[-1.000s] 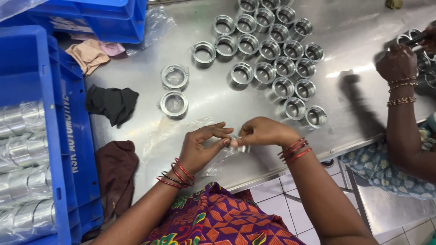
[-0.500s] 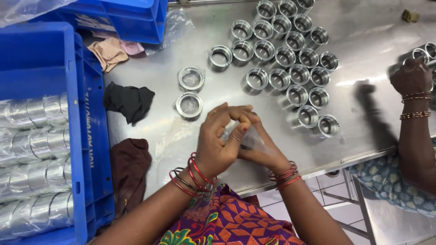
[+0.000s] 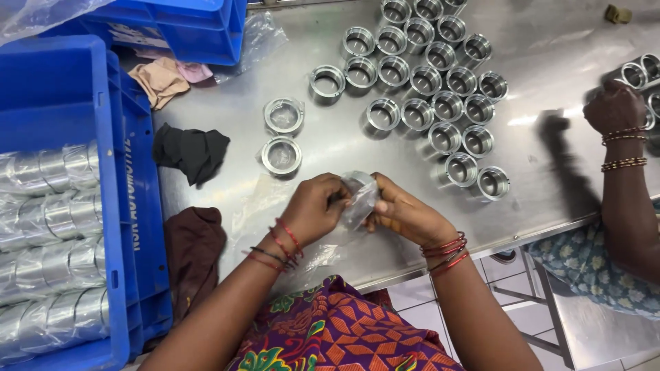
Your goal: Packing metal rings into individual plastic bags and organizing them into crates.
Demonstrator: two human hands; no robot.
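Your left hand [image 3: 313, 209] and right hand [image 3: 405, 214] meet just above the near edge of the steel table [image 3: 550, 103], and between them they hold a metal ring in a clear plastic bag [image 3: 359, 196]. The fingers of both hands curl inward and pinch the bag from either side, thumbs uppermost; the ring itself shows only dimly through the film. At 9 o'clock from your hands a dark brown cloth [image 3: 192, 254] lies on the table edge, and beyond it at 10 o'clock a black cloth [image 3: 191, 151]. Far to 9 o'clock a blue crate [image 3: 120, 206] holds rows of wrapped rings [image 3: 48, 233]. At 11 o'clock, near your hands, two bagged rings [image 3: 282, 136] sit side by side. From 12 to 2 o'clock a cluster of bare metal rings [image 3: 433, 89] stands in close rows. At 3 o'clock, well apart, another person's hand [image 3: 615, 106] rests closed beside further rings [image 3: 639, 72]. At the far 11 o'clock corner lie a beige cloth [image 3: 159, 81] and a second blue crate [image 3: 185, 27].
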